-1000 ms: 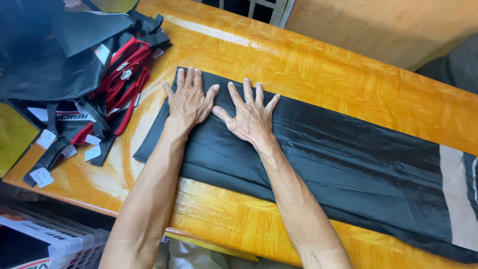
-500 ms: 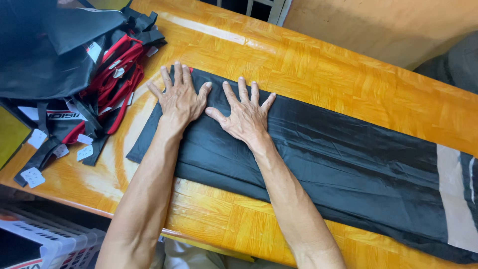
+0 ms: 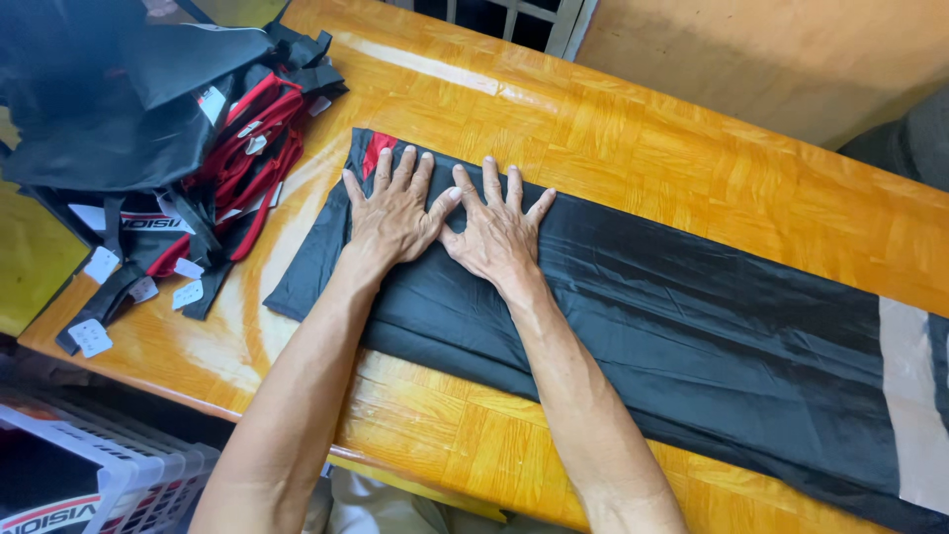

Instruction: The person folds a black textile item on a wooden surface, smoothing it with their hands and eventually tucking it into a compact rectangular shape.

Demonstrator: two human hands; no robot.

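Observation:
A long black garment [image 3: 692, 336] lies folded flat along a glossy wooden table [image 3: 692, 168], with a small red patch [image 3: 378, 153] at its left end and a pale grey band [image 3: 914, 396] near the right. My left hand [image 3: 390, 213] presses flat on the cloth near the left end, fingers spread. My right hand [image 3: 499, 232] lies flat beside it, thumbs touching. Neither hand grips anything.
A heap of black and red garments with white hang tags [image 3: 168, 148] sits at the table's left end. A white plastic crate [image 3: 89, 475] stands on the floor below the near left edge. A tan wall [image 3: 771, 59] runs behind the table.
Both hands have stayed flat on the cloth and come closer together, thumbs now touching. The view has shifted a little, showing the garment's red patch.

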